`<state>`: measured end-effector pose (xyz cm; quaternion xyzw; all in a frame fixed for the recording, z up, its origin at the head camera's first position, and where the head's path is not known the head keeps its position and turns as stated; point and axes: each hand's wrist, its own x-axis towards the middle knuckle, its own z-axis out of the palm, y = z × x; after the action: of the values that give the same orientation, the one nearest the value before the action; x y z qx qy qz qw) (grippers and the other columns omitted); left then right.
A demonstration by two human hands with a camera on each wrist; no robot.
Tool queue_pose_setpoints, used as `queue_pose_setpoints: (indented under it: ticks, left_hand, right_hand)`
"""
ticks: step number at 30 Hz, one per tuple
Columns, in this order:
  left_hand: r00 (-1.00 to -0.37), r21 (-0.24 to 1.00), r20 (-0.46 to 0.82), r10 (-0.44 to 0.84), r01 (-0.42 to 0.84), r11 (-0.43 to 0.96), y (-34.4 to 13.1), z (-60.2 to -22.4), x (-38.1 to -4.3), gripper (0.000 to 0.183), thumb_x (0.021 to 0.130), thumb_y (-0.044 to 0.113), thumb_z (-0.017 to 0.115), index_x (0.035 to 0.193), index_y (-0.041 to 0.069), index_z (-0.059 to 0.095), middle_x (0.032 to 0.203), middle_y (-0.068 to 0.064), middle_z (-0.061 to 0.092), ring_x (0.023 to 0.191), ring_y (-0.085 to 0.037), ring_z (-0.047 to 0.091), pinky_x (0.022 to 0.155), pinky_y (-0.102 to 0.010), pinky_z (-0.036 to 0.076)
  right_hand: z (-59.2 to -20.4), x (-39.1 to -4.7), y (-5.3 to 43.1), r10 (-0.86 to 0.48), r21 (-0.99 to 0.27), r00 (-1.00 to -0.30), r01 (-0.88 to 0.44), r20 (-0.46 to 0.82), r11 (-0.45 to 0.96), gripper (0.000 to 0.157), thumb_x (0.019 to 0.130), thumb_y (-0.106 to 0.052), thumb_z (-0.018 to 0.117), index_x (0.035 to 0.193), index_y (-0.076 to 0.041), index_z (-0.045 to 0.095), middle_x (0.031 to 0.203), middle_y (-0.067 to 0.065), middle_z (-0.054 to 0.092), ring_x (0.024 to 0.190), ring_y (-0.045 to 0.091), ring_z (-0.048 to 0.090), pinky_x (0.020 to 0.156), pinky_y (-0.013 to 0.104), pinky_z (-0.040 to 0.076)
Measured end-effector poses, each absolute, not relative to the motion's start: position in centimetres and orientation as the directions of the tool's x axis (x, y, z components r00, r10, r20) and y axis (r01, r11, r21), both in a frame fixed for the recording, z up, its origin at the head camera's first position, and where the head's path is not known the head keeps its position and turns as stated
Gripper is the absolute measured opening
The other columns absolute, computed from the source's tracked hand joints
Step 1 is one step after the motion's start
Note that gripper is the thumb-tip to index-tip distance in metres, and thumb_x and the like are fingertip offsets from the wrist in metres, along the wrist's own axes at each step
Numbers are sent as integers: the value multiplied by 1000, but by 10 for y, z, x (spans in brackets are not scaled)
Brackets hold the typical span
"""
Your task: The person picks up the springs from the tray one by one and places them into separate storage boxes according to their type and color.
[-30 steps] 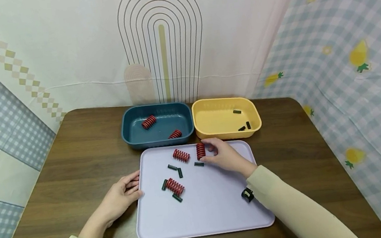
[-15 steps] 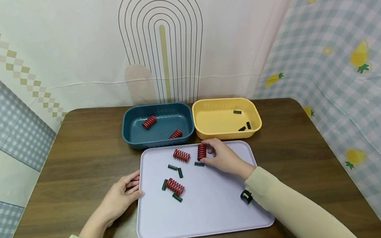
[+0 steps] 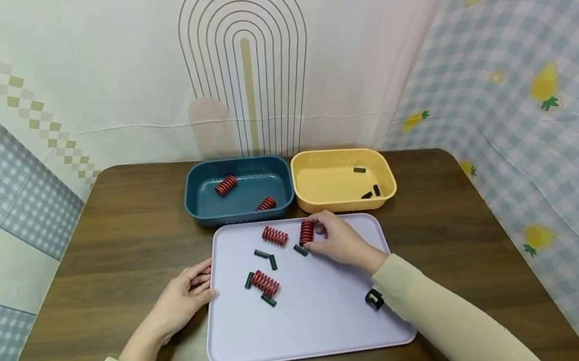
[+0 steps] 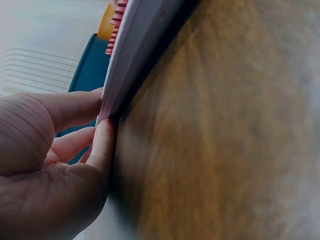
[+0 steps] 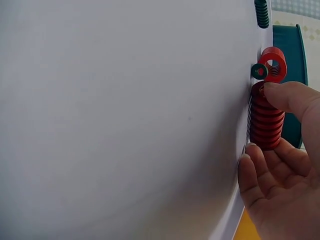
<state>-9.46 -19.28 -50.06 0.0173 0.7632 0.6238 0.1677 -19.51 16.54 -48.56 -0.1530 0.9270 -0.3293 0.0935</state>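
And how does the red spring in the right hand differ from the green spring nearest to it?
The red spring is thick and long; the green spring is thin and short. The right hand holds the red spring, while the green spring lies on the tray. Both are coiled.

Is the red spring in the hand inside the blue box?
Out. The right hand holds the red spring at the tray; the blue box stands beyond it.

By the lilac tray's [image 3: 340, 325] far edge, 1 thick red spring [image 3: 307, 232] points front-to-back beside 1 green spring [image 3: 300, 249].
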Motion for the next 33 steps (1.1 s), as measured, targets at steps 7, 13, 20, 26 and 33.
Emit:
queue_pose_setpoints:
  ticks: [7, 13, 20, 26, 33]
  left_hand:
    - [-943, 961, -229, 241, -179, 213, -193, -502, -95, 67, 88, -5, 66, 147, 0, 35, 136, -24, 38, 126, -33, 47, 94, -19, 47]
    - [-944, 962, -224, 241, -174, 213, -194, -502, -94, 67, 88, -5, 66, 147, 0, 36, 136, -24, 38, 126, -34, 46, 94, -19, 47]
    - [-944, 964, -217, 247, -168, 207, -195, -501, -94, 66, 88, -5, 66, 147, 0, 35, 136, -24, 38, 126, -34, 46, 94, -20, 47]
    - [-946, 965, -215, 244, -166, 205, -195, -500, -93, 66, 88, -5, 66, 147, 0, 36, 136, -24, 38, 125, -34, 47, 94, -20, 47]
    - [-943, 967, -217, 253, -172, 188, -193, -500, -94, 67, 88, -6, 65, 147, -1, 34, 136, -24, 36, 126, -35, 46, 94, -20, 47]
  right_hand:
    - [-478, -192, 166, -333, -678, -942, -216, -44, 702, 51, 80, -31, 81, 121, -13, 57, 104, 1, 54, 92, 16, 54, 77, 30, 50]
    - [-465, -188, 158, -348, -728, -937, -233, -9, 644, 50, 79, -32, 81, 119, -12, 58, 106, 3, 55, 96, 22, 55, 80, 34, 51]
    - [-455, -189, 136, -322, -763, -945, -251, 60, 595, 46, 80, -32, 80, 117, -14, 59, 108, -1, 55, 103, 24, 56, 90, 41, 51]
    - [-443, -198, 110, -296, -796, -949, -265, 114, 544, 51, 81, -35, 78, 122, -11, 58, 108, 0, 54, 104, 24, 55, 92, 41, 50]
    - [-441, -216, 86, -220, -776, -966, -240, 133, 583, 52, 84, -38, 75, 125, -11, 56, 112, 0, 52, 107, 24, 52, 89, 33, 49]
